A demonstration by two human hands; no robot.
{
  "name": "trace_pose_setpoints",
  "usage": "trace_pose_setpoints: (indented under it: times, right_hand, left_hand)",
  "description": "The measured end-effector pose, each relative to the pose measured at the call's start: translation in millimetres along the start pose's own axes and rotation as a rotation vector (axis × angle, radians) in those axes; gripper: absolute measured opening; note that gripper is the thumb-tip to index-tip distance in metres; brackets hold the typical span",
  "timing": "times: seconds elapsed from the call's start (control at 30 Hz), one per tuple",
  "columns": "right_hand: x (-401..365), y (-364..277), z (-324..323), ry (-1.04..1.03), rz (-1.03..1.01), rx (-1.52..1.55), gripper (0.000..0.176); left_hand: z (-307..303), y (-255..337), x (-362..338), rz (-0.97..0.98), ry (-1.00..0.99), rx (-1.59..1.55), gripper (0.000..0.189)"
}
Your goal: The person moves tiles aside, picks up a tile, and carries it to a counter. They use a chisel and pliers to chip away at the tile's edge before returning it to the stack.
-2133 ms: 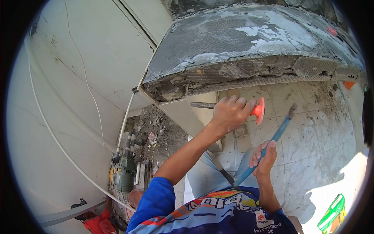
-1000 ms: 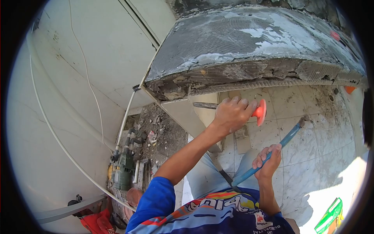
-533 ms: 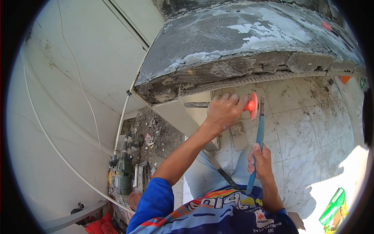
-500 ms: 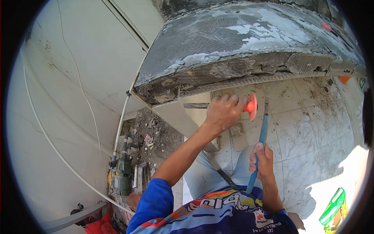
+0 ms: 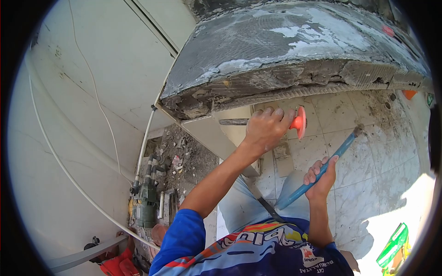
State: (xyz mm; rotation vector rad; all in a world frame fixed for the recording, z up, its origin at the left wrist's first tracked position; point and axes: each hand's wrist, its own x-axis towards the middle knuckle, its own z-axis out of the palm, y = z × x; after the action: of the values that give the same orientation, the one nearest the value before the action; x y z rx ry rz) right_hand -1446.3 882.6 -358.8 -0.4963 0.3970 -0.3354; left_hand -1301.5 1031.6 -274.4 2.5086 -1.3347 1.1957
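Wrapped around a chisel (image 5: 234, 122), my left hand (image 5: 268, 129) is just under the rough front edge of the cement-covered slab (image 5: 230, 60). The chisel's dark shaft sticks out to the left, and its round orange hand guard (image 5: 300, 123) shows to the right of the fist. My right hand (image 5: 321, 178) is closed round the blue handle of a hammer (image 5: 341, 151). The hammer slants up and right, its small grey metal head at the far end. It is apart from the chisel.
A green water pump (image 5: 146, 204) with pipes stands at the left beside rubble (image 5: 184, 154). A white hose (image 5: 57, 163) runs along the wall. Pale floor tiles (image 5: 354, 179) lie below the slab. A green bag (image 5: 392, 248) is at the lower right.
The hammer has swung from nearly upright to a slant, its head moving right and slightly down, away from the chisel. My left hand has barely shifted.
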Motion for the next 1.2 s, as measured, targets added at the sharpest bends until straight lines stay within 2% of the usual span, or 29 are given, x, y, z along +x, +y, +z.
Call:
trace_pose_setpoints:
  times: [0.07,0.17,0.27,0.4,0.43,0.53,0.57,0.7,0.8,0.9,1.03,1.13,1.2]
  right_hand:
    - [-6,10,15,0.156,-0.134,0.201,0.043]
    - [-19,2,5,-0.352,0.210,-0.705,0.044]
    - [-6,-11,-14,-0.275,0.259,-0.382,0.045]
    - [8,-7,2,0.119,-0.072,0.164,0.046]
    - [3,-5,10,0.099,-0.041,0.143,0.043]
    - [-12,-16,-2,-0.400,0.318,-0.701,0.045]
    - [-8,-27,-7,-0.417,0.384,-0.633,0.045]
    - [11,-18,-11,-0.102,0.104,-0.068,0.044]
    - [-2,-1,1,-0.107,0.137,-0.194,0.045]
    - [-6,-18,-10,-0.407,0.344,-0.673,0.045]
    - [8,-19,-6,0.001,0.066,-0.182,0.046]
    - [4,-9,-6,0.081,-0.085,0.044,0.046]
    - [-3,-1,-10,0.055,-0.100,-0.003,0.045]
  left_hand:
    - [0,1,-2,0.001,-0.006,0.003,0.023]
    - [6,0,1,-0.014,-0.018,0.009,0.024]
    - [7,-2,5,-0.025,-0.037,0.022,0.024]
    - [3,-1,0,-0.017,-0.006,0.031,0.023]
    - [2,1,0,-0.008,-0.014,0.040,0.023]
    - [5,0,0,-0.007,-0.016,0.048,0.024]
    - [5,1,-2,0.000,-0.018,0.042,0.024]
    - [6,0,-1,0.010,0.001,0.047,0.022]
    - [2,1,-3,0.004,0.000,0.050,0.023]
    - [2,4,-3,-0.007,0.016,-0.029,0.025]
    - [1,2,-4,0.016,0.052,-0.030,0.029]
    - [-12,5,-7,0.117,0.109,-0.139,0.033]
    - [-37,15,-1,0.161,0.089,-0.126,0.033]
